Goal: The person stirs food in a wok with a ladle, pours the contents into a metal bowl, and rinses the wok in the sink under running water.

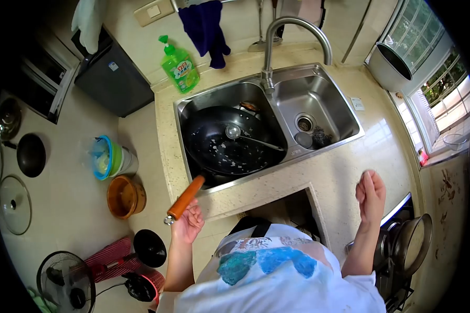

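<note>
My left hand (192,221) is beneath and beside the orange-brown wok handle (186,198), its fingers curled in and not wrapped round it. The handle partly covers the hand; whether they touch I cannot tell. The black wok (209,138) sits tilted in the left basin, flecked inside with small white bits. A metal ladle (256,140) lies in the wok, its bowl near the middle. Over the counter at the right, my right hand (371,194) is held with fingers curled closed and nothing visible in it.
A steel double sink (318,99) with a faucet (268,62) holds a dark scrubber (321,137) in its right basin. Green dish soap (180,68) and a hanging dark cloth (206,31) are behind. A stove (397,250) is at right; buckets (126,197) stand on the floor at left.
</note>
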`<move>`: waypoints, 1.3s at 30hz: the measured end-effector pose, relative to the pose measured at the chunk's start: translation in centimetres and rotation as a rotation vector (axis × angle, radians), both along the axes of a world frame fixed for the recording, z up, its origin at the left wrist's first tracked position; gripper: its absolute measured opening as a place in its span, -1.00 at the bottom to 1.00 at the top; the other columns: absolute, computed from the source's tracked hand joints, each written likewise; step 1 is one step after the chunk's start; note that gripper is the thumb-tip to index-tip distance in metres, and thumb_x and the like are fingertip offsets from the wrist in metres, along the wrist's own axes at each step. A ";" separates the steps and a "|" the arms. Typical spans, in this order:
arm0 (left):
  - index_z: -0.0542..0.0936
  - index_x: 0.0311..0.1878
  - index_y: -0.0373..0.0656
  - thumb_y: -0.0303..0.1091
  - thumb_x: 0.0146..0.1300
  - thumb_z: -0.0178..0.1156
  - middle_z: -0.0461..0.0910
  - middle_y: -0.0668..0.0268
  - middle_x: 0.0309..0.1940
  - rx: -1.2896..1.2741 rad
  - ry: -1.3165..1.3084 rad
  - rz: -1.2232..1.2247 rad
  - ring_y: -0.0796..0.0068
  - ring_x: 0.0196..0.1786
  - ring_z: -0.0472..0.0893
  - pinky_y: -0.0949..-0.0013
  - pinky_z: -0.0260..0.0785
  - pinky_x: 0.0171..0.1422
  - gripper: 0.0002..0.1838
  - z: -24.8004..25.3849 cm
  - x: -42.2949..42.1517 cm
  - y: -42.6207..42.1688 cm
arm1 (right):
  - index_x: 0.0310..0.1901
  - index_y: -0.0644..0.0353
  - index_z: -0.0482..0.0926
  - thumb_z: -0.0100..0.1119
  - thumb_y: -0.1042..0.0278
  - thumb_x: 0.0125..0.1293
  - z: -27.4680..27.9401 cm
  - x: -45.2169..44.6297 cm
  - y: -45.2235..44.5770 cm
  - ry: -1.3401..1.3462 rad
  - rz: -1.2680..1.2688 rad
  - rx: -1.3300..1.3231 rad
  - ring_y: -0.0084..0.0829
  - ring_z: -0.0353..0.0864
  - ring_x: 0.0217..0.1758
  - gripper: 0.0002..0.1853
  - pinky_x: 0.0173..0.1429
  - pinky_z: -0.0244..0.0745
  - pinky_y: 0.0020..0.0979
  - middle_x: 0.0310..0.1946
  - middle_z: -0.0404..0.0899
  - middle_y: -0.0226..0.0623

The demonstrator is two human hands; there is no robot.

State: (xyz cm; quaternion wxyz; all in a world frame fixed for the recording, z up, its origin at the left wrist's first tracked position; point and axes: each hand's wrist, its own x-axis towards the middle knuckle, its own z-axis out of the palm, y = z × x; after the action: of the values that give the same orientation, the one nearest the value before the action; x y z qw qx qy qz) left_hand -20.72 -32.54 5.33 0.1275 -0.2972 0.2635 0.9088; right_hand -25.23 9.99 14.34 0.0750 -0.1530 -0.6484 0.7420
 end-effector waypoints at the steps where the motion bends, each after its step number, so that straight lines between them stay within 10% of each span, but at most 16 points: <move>1: 0.48 -0.23 -0.23 0.17 0.25 -0.22 0.47 0.28 -0.55 0.074 0.006 -0.020 0.45 -0.61 0.43 0.52 0.26 -0.53 -0.42 0.2 -0.9 -0.4 | -0.43 0.17 0.39 -0.04 0.35 0.28 0.2 -1.6 -1.0 -0.004 -0.003 0.013 -0.75 0.08 -0.75 -0.85 -0.67 -0.07 -0.69 -0.72 0.21 -0.58; 12: 0.32 -0.06 -0.33 0.01 0.26 -0.13 0.37 0.28 -0.46 0.166 0.019 -0.402 0.52 -0.54 0.37 0.57 0.18 -0.54 -0.50 1.0 -4.2 -3.1 | 0.02 0.23 0.40 0.16 0.18 0.15 0.7 -21.0 -5.0 0.280 -0.143 0.540 -0.60 0.44 -0.15 -0.56 -0.22 0.36 -0.58 -0.22 0.49 -0.38; 14: 0.32 -0.07 -0.34 -0.02 0.26 -0.13 0.37 0.28 -0.46 0.116 0.031 -0.420 0.53 -0.55 0.37 0.57 0.19 -0.55 -0.52 1.0 -4.5 -2.9 | 0.05 0.27 0.36 0.19 0.14 0.11 0.5 -24.5 -4.2 0.425 -0.291 1.018 -0.51 0.44 -0.11 -0.48 -0.16 0.38 -0.47 -0.15 0.48 -0.25; 22: 0.43 -0.09 -0.24 -0.01 0.26 -0.11 0.44 0.33 -0.52 -0.229 -0.062 -0.479 0.57 -0.52 0.44 0.58 0.25 -0.51 -0.56 3.3 -4.9 -3.3 | -0.18 0.28 0.44 0.19 0.14 0.11 -1.3 -29.9 -4.5 0.379 -0.192 0.786 -0.52 0.52 -0.36 -0.62 -0.25 0.39 -0.49 -0.40 0.56 -0.29; 24: 0.46 -0.14 -0.17 -0.06 0.26 -0.04 0.48 0.39 -0.52 -0.904 0.002 -0.487 0.62 -0.50 0.47 0.60 0.26 -0.43 -0.65 4.3 -5.6 -4.8 | -0.17 0.27 0.42 0.18 0.19 0.13 -1.8 -29.6 -4.4 0.343 -0.170 0.679 -0.58 0.51 -0.45 -0.65 -0.38 0.40 -0.55 -0.42 0.55 -0.31; 28: 0.45 -0.11 -0.15 -0.19 0.27 -0.02 0.48 0.42 -0.54 -0.957 0.105 -0.342 0.65 -0.49 0.48 0.64 0.24 -0.43 -0.73 9.9 -11.5 -5.7 | -0.13 0.27 0.39 0.15 0.32 0.16 -6.9 -30.0 -4.4 0.295 -0.048 0.198 -0.59 0.52 -0.52 -0.70 -0.47 0.40 -0.64 -0.45 0.54 -0.38; 36: 0.33 0.11 -0.18 -0.26 0.28 -0.03 0.49 0.29 -0.11 -0.795 0.652 -0.801 0.55 -0.10 0.48 0.51 0.34 -0.09 -0.64 14.7 -28.6 12.2 | -0.04 0.32 0.33 0.20 0.02 0.05 -14.7 -33.7 -11.5 -0.155 0.297 0.913 -0.14 0.53 -0.18 -0.42 -0.12 0.43 -0.26 -0.28 0.53 -0.05; 39: 0.13 0.20 -0.30 -0.26 0.23 0.06 0.36 0.27 0.03 -0.630 0.743 -0.722 0.51 0.02 0.40 0.51 0.28 -0.01 -0.45 12.4 -32.9 19.5 | -0.08 0.31 0.34 0.17 -0.02 0.04 -17.1 -34.5 -13.0 -0.212 0.393 0.802 -0.11 0.53 -0.19 -0.43 -0.12 0.42 -0.24 -0.27 0.52 -0.04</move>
State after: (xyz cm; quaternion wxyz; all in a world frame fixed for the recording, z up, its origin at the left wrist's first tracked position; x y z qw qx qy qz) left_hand -53.61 -13.05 17.76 0.2329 0.1248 0.6311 0.7293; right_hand -59.74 -3.00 -2.79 -0.0805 -0.0610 -0.9052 0.4128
